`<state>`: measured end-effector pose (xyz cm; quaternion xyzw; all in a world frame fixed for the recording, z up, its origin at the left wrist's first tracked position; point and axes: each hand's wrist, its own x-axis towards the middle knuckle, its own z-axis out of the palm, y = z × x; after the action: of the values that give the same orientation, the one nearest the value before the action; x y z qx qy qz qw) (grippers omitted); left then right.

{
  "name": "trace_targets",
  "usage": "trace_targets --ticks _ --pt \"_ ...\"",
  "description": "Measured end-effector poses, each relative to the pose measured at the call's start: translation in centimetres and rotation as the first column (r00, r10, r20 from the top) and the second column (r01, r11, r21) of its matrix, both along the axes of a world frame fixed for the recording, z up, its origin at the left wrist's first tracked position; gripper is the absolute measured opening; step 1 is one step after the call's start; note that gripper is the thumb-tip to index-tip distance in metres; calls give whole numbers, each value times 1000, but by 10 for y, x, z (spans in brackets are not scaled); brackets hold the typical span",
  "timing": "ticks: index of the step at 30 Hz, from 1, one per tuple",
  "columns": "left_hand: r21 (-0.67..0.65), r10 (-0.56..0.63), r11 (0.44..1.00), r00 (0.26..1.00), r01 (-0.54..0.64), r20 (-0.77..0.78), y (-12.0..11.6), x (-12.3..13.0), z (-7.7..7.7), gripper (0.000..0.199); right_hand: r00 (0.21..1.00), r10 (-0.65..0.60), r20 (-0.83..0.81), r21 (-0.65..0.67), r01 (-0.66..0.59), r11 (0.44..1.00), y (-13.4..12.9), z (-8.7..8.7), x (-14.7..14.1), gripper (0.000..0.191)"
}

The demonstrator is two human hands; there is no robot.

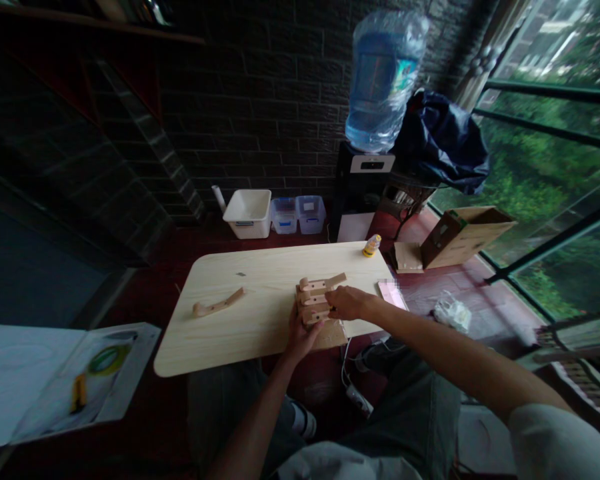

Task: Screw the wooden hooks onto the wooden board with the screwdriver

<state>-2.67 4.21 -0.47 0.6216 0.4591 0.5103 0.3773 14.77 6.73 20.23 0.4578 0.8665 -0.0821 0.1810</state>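
Note:
On the light wooden table (270, 267), a wooden assembly (314, 300) of curved arms with dark holes rests on a brown block (333, 335). My left hand (301, 333) grips its near left side, thumb at the front and fingers partly hidden behind. From the right, my right hand (349, 303) reaches over with bent fingers pressed together at the assembly's right part. Something small and dark with a hint of yellow shows at those fingertips, too small to name. A separate curved wooden arm (220, 305) lies to the left.
A small yellow-based bottle (372, 246) stands at the table's far right corner, with a pink-white flat item (393, 293) at the right edge. Behind are plastic bins (247, 227) and a water dispenser (363, 180). An open case (100, 373) lies at left.

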Motion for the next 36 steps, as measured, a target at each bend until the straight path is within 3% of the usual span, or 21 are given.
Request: trace_targets --ticks 6,20,24,30,36 --pt "-36 -28 999 999 29 33 -3 0 4 34 995 76 69 42 -79 996 -1 14 -10 20" --pt "-25 -21 999 1000 20 -18 0 1 3 32 999 -48 19 29 48 998 3 -9 -8 37" --pt "-8 -31 999 999 31 -19 -1 0 5 33 999 -39 18 3 39 999 -1 1 -9 37" --pt "-57 -44 997 999 44 4 -2 0 7 32 996 85 30 1 -85 996 5 19 -7 23" --pt "-77 -40 996 999 40 2 -2 1 8 32 997 73 11 7 -73 997 11 3 0 28"
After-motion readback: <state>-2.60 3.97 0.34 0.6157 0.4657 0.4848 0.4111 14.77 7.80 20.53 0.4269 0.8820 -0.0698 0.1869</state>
